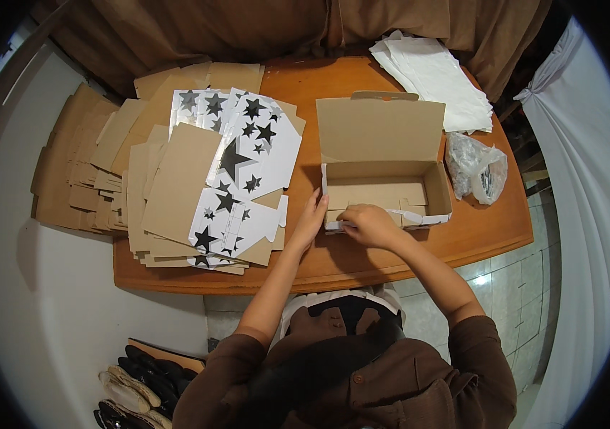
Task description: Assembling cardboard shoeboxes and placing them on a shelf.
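Box: a cardboard box [384,187] stands on the wooden table [476,236] near its front edge, walls up, lid flap raised at the back; judged mostly formed.
Left to do: the front wall looks unfinished and the lid is not closed.
Right hand [368,223]: fingers curled, pinching the front flap of the box.
Left hand [310,218]: flat against the box's left front corner, grasping nothing.
Flat blanks [198,179]: a big pile lies unfolded to the left, some star-printed.
Beyond: white paper sheets [437,75] and a plastic bag [476,171] to the right.
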A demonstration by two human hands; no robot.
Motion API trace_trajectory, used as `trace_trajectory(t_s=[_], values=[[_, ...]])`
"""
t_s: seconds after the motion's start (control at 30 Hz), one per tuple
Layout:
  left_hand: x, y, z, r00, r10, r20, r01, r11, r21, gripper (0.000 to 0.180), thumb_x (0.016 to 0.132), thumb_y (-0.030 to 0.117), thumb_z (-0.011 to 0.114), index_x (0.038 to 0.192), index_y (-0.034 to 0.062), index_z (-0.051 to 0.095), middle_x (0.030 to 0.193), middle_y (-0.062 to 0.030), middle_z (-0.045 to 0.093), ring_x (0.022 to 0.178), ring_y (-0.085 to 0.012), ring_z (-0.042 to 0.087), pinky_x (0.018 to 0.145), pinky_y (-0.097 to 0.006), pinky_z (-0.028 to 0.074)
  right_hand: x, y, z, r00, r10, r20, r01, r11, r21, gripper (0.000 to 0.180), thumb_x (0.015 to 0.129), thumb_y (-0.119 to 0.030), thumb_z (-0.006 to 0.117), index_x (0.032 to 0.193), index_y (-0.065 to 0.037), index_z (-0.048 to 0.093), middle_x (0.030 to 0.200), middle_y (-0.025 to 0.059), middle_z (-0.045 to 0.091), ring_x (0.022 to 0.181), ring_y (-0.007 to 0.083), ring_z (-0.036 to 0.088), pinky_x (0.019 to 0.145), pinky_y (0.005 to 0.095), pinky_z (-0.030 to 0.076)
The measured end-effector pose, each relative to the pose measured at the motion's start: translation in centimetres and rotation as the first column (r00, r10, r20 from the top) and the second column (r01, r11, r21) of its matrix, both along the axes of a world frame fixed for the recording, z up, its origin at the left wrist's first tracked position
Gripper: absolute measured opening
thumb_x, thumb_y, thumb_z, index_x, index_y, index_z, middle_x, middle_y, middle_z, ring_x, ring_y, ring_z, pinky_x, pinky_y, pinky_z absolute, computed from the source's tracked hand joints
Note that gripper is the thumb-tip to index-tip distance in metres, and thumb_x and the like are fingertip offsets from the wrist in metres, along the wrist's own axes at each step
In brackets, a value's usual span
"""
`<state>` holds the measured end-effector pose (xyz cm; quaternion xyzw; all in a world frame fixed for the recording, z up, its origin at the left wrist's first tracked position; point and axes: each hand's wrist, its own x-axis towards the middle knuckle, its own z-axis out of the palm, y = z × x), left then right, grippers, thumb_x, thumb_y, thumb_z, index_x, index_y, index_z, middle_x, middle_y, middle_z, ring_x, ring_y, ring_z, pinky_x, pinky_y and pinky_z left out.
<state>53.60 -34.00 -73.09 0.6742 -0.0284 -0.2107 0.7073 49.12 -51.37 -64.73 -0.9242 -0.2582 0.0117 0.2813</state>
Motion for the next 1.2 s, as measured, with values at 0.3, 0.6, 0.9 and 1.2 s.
trace_trajectory(t_s=[0.3, 0.6, 0.9, 1.2], values=[[0.5, -1.2, 3.4, 0.948, -0.286, 0.142, 0.086, 0.656, 0.75, 0.054, 0.094, 0.039, 0.038, 0.121, -0.0062, 0.05, 0.085, -0.0264, 0.064, 0.083, -0.0408, 0.062, 0.078, -0.045, 0.049, -3.4, 1.2, -2.3, 0.801, 0.117, 0.588, 0.034, 0.97, -0.239, 0.01, 0.074, -0.014, 0.056, 0.083, -0.009, 0.057, 0.076, 0.0021, 0.05, 0.07, 0.0171, 0.051, 0.061, 0.0298, 0.039], [0.2, -2.6, 3.4, 0.96, -0.213, 0.184, -0.08, 0.419, 0.904, 0.047, 0.094, 0.027, 0.035, 0.128, -0.0044, 0.045, 0.087, -0.0248, 0.065, 0.082, -0.0404, 0.063, 0.072, -0.05, 0.049, -4.5, 0.3, -3.3, 0.799, 0.156, 0.581, 0.013, 0.961, -0.276, 0.026, 0.076, -0.015, 0.055, 0.099, -0.003, 0.059, 0.084, 0.004, 0.055, 0.078, 0.0172, 0.054, 0.067, 0.0294, 0.044], [-0.4, -2.3, 4.3, 0.942, -0.225, 0.251, -0.144, 0.404, 0.903, 0.04, 0.096, 0.031, 0.034, 0.094, -0.0008, 0.058, 0.083, -0.0249, 0.065, 0.079, -0.0411, 0.063, 0.07, -0.051, 0.049, -4.1, -5.2, -1.7, 0.859, 0.078, 0.505, -0.008, 0.99, -0.141, 0.037, 0.077, -0.015, 0.056, 0.112, -0.001, 0.056, 0.111, 0.0146, 0.056, 0.1, 0.0289, 0.054, 0.093, 0.0423, 0.042], [-0.8, -2.7, 3.6, 0.936, -0.15, 0.317, -0.237, 0.395, 0.887, 0.044, 0.095, 0.034, 0.035, 0.091, -0.0011, 0.06, 0.082, -0.0252, 0.064, 0.078, -0.0409, 0.063, 0.07, -0.051, 0.048, -0.7, -14.0, 0.6, 0.876, -0.095, -0.474, 0.167, 0.98, 0.112, 0.018, 0.083, -0.015, 0.059, 0.094, -0.004, 0.068, 0.091, 0.0128, 0.064, 0.085, 0.0238, 0.061, 0.077, 0.0331, 0.048]])
